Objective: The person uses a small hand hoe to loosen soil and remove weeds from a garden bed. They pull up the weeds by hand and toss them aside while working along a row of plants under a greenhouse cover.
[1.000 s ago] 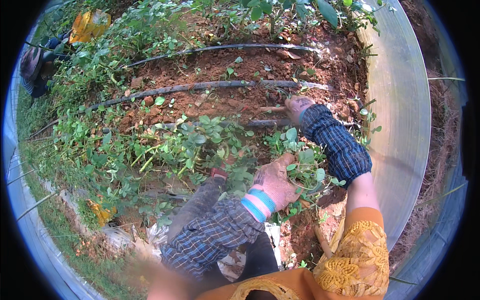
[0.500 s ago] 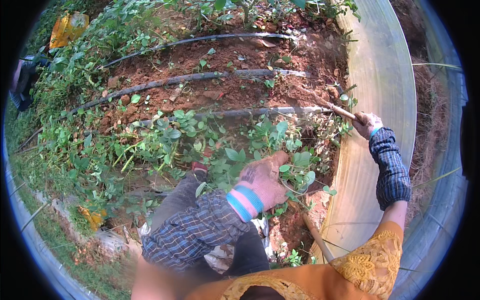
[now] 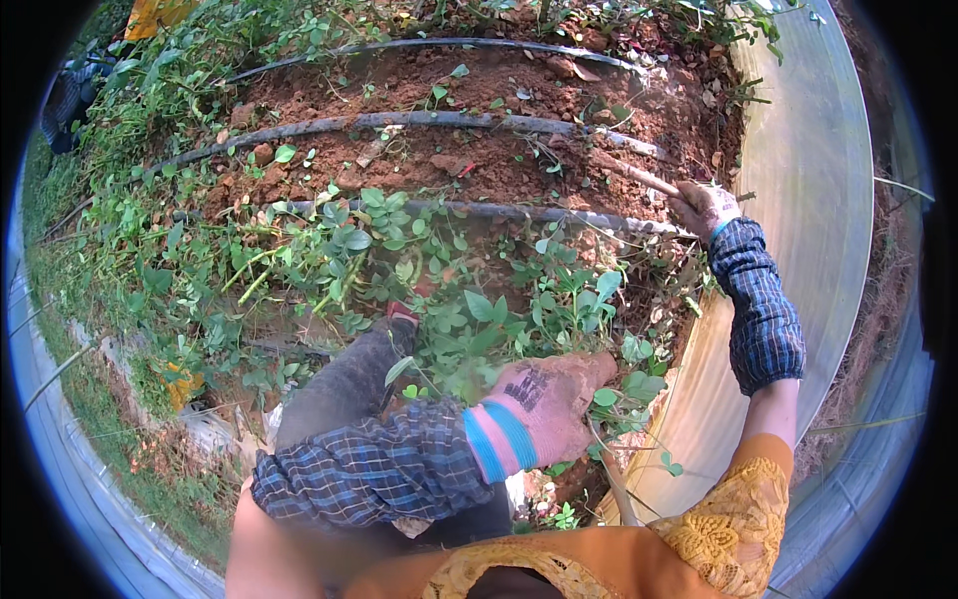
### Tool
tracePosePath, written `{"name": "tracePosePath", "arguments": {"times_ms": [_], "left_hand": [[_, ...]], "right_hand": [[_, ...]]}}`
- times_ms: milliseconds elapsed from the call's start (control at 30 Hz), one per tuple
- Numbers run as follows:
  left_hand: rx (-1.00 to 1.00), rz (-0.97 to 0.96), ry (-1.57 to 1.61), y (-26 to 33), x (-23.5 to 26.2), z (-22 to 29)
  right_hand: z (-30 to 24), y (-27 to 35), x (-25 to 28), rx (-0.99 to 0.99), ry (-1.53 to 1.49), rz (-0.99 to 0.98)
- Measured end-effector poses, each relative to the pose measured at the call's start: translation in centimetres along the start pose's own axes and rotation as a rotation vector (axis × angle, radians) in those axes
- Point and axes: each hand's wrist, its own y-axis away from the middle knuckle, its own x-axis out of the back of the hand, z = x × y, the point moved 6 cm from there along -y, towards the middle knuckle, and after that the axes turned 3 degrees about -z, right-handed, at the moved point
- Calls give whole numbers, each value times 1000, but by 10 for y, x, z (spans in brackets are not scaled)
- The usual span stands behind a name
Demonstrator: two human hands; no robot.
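My left hand (image 3: 547, 404), in a pink glove with a blue cuff, is closed around a bunch of green leafy weeds (image 3: 479, 329) low in the bed. My right hand (image 3: 703, 206), gloved too and in a plaid sleeve, grips a wooden tool handle (image 3: 631, 173) whose far end lies against the red soil (image 3: 479, 100). Black drip hoses (image 3: 449, 122) run across the bed between the plants.
A clear plastic sheet wall (image 3: 818, 200) curves along the right side of the bed. Dense weeds (image 3: 170, 260) cover the left part. My knee in grey trousers (image 3: 344, 384) rests by the plants. A yellow object (image 3: 150, 12) and another person's dark clothing (image 3: 65, 100) are far left.
My right hand pulled back from the soil to the right edge of the bed and now holds the wooden handle. My left hand stayed on the weeds; the view shifted closer.
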Motion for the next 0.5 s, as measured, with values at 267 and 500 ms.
{"name": "tracePosePath", "arguments": {"times_ms": [267, 500], "left_hand": [[-69, 64, 4, -2, 12, -3], [-19, 93, -12, 5, 30, -5]], "right_hand": [[-128, -78, -20, 184, -192, -147], [-177, -94, 39, 481, 244, 91]]}}
